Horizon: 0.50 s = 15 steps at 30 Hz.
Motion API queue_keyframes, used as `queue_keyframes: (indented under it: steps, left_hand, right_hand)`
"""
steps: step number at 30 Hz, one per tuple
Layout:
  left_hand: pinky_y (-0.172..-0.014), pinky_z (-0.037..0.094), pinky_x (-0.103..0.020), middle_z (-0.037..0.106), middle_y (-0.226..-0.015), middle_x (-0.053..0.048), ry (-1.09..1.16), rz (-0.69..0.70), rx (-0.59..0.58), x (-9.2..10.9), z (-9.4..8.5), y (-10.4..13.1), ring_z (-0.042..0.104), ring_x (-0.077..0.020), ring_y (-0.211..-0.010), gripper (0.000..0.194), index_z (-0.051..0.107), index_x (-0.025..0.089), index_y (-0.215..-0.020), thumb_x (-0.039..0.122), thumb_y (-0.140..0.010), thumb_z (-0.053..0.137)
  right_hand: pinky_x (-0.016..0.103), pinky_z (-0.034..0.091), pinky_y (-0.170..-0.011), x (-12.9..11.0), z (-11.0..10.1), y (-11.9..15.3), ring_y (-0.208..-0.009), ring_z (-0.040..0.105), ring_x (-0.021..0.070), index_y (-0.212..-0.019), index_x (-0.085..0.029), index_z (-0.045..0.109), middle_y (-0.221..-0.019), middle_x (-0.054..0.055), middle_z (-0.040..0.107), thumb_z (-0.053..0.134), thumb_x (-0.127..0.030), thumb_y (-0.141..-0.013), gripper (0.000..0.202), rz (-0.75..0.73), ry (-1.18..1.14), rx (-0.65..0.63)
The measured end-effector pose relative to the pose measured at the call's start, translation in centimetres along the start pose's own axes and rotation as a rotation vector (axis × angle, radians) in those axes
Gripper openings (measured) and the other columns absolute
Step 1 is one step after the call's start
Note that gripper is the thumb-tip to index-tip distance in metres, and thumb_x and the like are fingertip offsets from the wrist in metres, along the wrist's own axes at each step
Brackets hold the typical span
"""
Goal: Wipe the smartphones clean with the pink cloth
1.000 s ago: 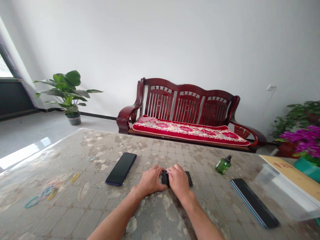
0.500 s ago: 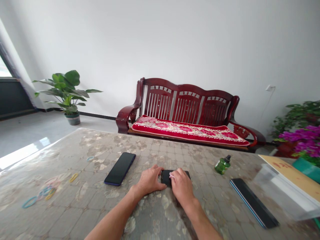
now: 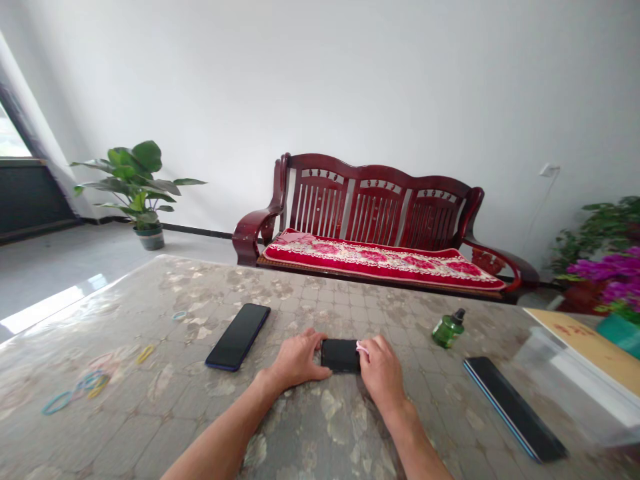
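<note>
A small black smartphone lies sideways on the table, its screen facing up. My left hand grips its left end, thumb at the near corner and fingers at the far one. At the right end is my right hand, its fingers closed around a small pale pink band-like piece. Most of that piece is hidden by the fingers, so its exact kind is unclear. The right fingers also cover the phone's right edge.
Left of my hands lies a larger dark phone, with several coloured hair ties beyond it. To the right are a green spray bottle, another phone and a clear plastic box. A wooden bench stands behind the patterned table.
My right hand has slid rightward across the phone with the pink piece, uncovering more of the screen. My left hand stays at the left end. The view has shifted slightly.
</note>
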<state>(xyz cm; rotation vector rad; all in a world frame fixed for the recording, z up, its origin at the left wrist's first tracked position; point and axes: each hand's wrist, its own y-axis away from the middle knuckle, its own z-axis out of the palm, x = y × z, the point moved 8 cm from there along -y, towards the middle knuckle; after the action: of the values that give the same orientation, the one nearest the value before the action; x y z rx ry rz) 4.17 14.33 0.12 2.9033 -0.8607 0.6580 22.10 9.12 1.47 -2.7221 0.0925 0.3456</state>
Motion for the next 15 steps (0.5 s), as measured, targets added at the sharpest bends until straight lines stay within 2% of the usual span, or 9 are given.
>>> queue_keyframes:
  steps: [3, 6, 15]
  left_hand:
    - [-0.069, 0.045, -0.026, 0.063, -0.094, 0.0, 0.014, 0.014, 0.012, -0.2, 0.2, -0.1, 0.064, -0.0207, -0.08, 0.054, 0.061, 0.026, -0.112, 0.046, -0.063, 0.073]
    - [-0.069, 0.044, -0.026, 0.063, -0.095, 0.0, 0.014, 0.016, 0.005, -0.3, 0.3, -0.1, 0.064, -0.0207, -0.081, 0.054, 0.061, 0.026, -0.113, 0.046, -0.064, 0.073]
    - [-0.069, 0.044, -0.026, 0.064, -0.095, 0.0, 0.017, 0.021, -0.005, -0.1, 0.0, -0.2, 0.064, -0.0211, -0.081, 0.054, 0.062, 0.026, -0.112, 0.047, -0.064, 0.073]
  right_hand:
    - [0.024, 0.04, -0.079, -1.4, 0.3, 0.2, -0.089, 0.06, 0.0163, -0.09, -0.023, 0.07, -0.091, 0.004, 0.063, 0.053, -0.015, -0.092, 0.019, -0.051, -0.064, -0.002]
    - [0.023, 0.04, -0.078, -1.7, 0.3, 0.2, -0.088, 0.06, 0.0159, -0.09, -0.023, 0.07, -0.091, 0.003, 0.064, 0.054, -0.015, -0.092, 0.018, -0.045, -0.09, -0.001]
    - [0.024, 0.039, -0.076, 0.1, -0.4, -0.5, -0.087, 0.06, 0.0163, -0.088, -0.024, 0.071, -0.09, 0.003, 0.065, 0.055, -0.015, -0.091, 0.018, 0.023, -0.048, 0.008]
